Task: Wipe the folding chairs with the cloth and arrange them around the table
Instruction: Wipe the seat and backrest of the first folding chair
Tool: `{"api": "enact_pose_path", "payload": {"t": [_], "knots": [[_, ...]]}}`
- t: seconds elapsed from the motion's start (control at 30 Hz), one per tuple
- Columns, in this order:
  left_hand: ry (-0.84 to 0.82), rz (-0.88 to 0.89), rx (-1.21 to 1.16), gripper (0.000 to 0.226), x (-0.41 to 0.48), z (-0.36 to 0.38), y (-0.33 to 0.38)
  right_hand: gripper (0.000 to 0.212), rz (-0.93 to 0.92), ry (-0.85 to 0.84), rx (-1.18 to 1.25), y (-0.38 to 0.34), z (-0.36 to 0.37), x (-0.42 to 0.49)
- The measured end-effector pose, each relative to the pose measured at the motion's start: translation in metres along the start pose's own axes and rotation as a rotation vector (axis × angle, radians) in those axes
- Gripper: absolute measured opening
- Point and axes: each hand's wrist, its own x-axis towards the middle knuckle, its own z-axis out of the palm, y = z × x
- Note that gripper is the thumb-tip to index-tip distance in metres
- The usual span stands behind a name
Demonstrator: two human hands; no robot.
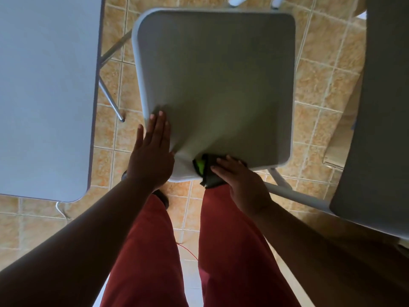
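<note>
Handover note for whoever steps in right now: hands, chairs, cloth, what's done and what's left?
Left hand: open, flat on the chair seat near its front left corner.
Right hand: pressing the dark cloth on the seat's front edge.
Table is left of this chair; a second chair stands to the right.
Done: cannot tell how much of the seat is wiped.
Left: finish this seat, wipe the second chair, set both around the table.

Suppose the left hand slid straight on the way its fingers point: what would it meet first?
Probably nothing: the left hand lies flat, pointing across the bare grey plastic folding-chair seat; the way looks free to its far rim.
</note>
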Motion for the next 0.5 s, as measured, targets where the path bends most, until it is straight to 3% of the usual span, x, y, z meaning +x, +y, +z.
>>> {"api": "enact_pose_path", "payload": {"t": [0.2,0.33,0.4,0.5], "knots": [[0.015,0.011,0.0,0.075,0.0,0.001,0.0,0.054,0.145,0.388,0.041,0.058,-0.102,0.111],[0.033,0.04,-0.017,0.079,-0.003,0.004,0.005,0.034,0.332,0.477,0.11,0.108,-0.148,0.181],[0.045,0.046,-0.022,0.076,-0.005,0.006,0.007,0.033,0.41,0.383,0.09,0.125,-0.138,0.178],[0.033,0.035,-0.016,0.076,-0.005,0.008,0.007,0.021,0.53,0.401,0.055,0.116,-0.113,0.14]]}}
